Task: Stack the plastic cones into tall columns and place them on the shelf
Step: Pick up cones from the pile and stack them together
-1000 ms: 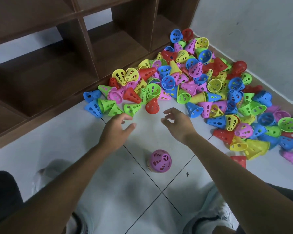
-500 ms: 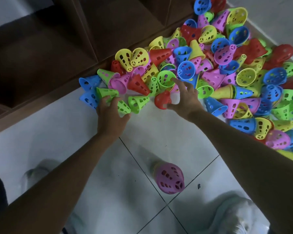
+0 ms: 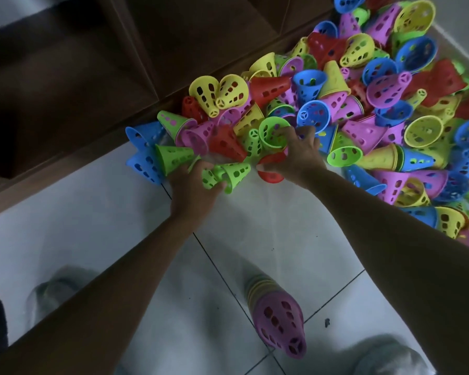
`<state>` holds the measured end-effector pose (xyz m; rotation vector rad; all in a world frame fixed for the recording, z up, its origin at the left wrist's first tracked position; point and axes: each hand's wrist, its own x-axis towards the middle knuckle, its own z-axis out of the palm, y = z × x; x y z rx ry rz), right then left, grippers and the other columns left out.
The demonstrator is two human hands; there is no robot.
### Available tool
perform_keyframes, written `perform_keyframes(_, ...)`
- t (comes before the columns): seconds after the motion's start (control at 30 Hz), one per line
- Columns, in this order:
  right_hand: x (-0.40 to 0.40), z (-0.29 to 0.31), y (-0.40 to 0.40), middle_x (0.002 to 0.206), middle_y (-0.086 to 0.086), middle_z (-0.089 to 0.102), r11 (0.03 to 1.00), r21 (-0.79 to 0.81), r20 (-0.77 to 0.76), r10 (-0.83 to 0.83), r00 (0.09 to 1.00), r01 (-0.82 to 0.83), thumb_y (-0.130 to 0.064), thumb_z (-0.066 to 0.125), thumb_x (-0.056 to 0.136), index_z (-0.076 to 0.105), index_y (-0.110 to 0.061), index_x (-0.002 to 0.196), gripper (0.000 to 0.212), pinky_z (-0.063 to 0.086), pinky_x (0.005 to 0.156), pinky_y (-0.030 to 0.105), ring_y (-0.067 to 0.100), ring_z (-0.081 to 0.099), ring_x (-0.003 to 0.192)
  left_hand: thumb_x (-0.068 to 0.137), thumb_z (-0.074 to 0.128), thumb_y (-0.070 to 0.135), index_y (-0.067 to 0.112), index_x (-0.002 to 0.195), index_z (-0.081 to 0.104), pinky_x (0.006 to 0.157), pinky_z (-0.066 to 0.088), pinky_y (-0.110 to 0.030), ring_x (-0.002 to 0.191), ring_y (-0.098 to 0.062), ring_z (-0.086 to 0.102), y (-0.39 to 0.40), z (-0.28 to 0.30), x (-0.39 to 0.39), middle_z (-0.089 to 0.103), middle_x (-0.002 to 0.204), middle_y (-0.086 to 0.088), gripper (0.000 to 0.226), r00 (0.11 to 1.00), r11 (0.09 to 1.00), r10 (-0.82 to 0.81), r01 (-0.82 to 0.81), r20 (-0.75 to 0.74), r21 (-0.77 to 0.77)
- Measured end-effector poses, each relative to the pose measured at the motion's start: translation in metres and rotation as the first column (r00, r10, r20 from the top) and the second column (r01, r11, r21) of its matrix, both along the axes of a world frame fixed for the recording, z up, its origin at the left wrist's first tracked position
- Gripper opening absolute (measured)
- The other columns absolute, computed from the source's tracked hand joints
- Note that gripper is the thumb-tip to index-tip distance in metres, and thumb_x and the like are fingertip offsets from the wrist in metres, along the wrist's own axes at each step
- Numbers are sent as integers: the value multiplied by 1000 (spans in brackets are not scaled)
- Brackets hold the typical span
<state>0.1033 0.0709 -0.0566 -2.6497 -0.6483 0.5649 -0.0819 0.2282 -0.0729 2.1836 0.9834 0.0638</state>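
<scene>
Both hands are down at the pile's near edge, presumably so each grabs a cone at once. The left hand (image 3: 192,185) has its grip curled round a green cone (image 3: 234,174); the right hand (image 3: 299,155) pinches a red cone (image 3: 271,167). The started stack (image 3: 278,313) stands on the floor between the feet, within easy reach, with the shelf (image 3: 65,77) just behind the pile.

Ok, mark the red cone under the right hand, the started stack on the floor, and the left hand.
red cone (image 3: 270,175), head view, on its lower rim.
started stack (image 3: 279,320), head view, on the purple top cone's wall.
left hand (image 3: 192,189), head view, on its back.
</scene>
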Motion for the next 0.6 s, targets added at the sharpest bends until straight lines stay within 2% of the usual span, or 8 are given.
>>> perform_keyframes(0.13, 0, -8, -3, 148, 9, 24, 1000, 6, 3, 30, 1000, -30, -66, 79, 68, 34, -36, 146, 95, 41, 104, 52, 38, 26, 136, 74, 82, 50, 25, 90, 67, 89, 24, -23, 132, -31, 33, -15, 4, 18, 44, 132, -9, 33, 999, 997, 45, -45, 1, -55)
perform_keyframes(0.23, -3, -13, -4, 147, 10, 27, 1000, 10, 32, 30, 999, -30, -67, 74, 75, 37, -31, 145, 88, 41, 104, 52, 37, 27, 136, 73, 77, 63, 24, 88, 66, 101, 34, -33, 135, -32, 27, -26, 3, 28, 39, 140, -8, 44, 997, 995, 70, -69, 11, -71)
perform_keyframes(0.3, -6, -16, -3, 148, 11, 27, 999, 34, 41, 24, 999, -26, -68, 70, 78, 38, -28, 144, 84, 42, 104, 53, 38, 28, 137, 72, 76, 67, 24, 87, 63, 98, 36, -34, 135, -30, 26, -31, 2, 31, 36, 143, -6, 47, 996, 995, 86, -85, 17, -57)
perform_keyframes(0.4, -9, -19, -2, 150, 13, 26, 996, 87, 64, 9, 998, -14, -67, 66, 82, 38, -24, 145, 81, 40, 108, 53, 39, 30, 138, 73, 79, 59, 20, 89, 64, 88, 32, -29, 131, -29, 29, -37, 0, 33, 36, 143, -6, 45, 996, 996, 92, -92, 12, -4)
perform_keyframes(0.53, -11, -23, -5, 147, 16, 33, 987, 157, 120, -40, 992, 21, -61, 64, 88, 47, -18, 137, 67, 43, 107, 51, 39, 37, 134, 80, 79, 43, 16, 82, 66, 94, 42, -33, 122, -29, 35, -37, -3, 36, 44, 134, -8, 30, 992, 993, 116, -115, 43, -32)
perform_keyframes(0.6, -12, -22, -7, 146, 18, 36, 981, 191, 135, -58, 989, 32, -57, 66, 89, 53, -15, 131, 61, 45, 106, 49, 40, 40, 132, 84, 77, 39, 17, 78, 62, 87, 43, -32, 117, -28, 39, -36, -2, 35, 49, 129, -7, 27, 992, 992, 113, -109, 49, -65)
